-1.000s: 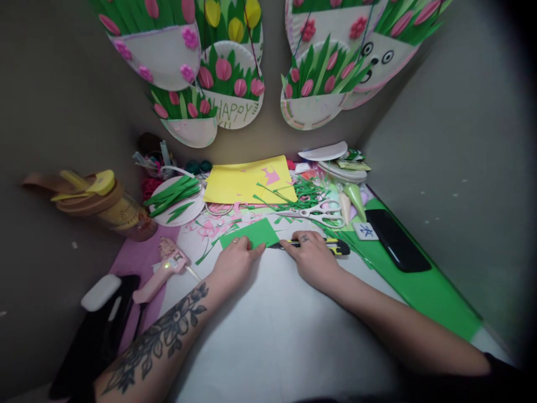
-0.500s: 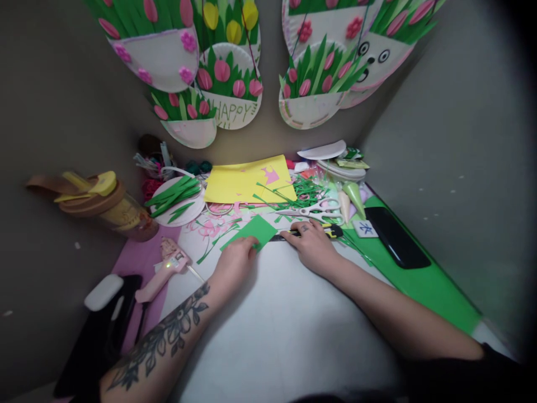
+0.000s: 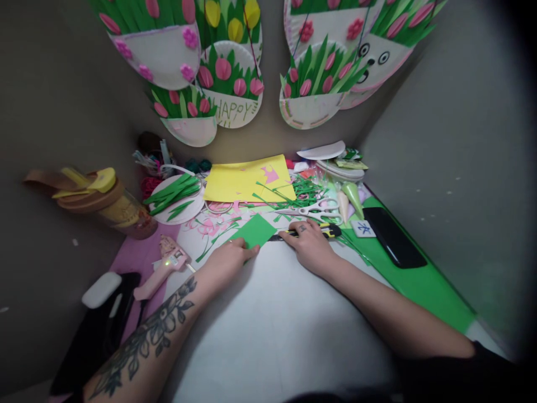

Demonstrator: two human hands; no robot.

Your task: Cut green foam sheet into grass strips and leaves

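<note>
Centre-ish, twd 7 o'clock: grn sheet [image 3: 258, 230], smooth matt paper. 11: yel. sheet [image 3: 229, 182], also matt paper. 4: cutter [image 3: 331, 230], plastic body, metal blade. 3: scissors [image 3: 304, 212], metal blades, smooth plastic hdls. Betw. 3 & 4: blk slab [image 3: 392, 235], v. glossy. 8: glue gun [image 3: 156, 280], pink plastic. 6: surface [image 3: 251, 336], smooth, matt.

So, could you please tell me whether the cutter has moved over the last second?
Yes, the cutter, with the right hand on it, has moved away from the person, closer to the scissors, which have stayed put.
</note>
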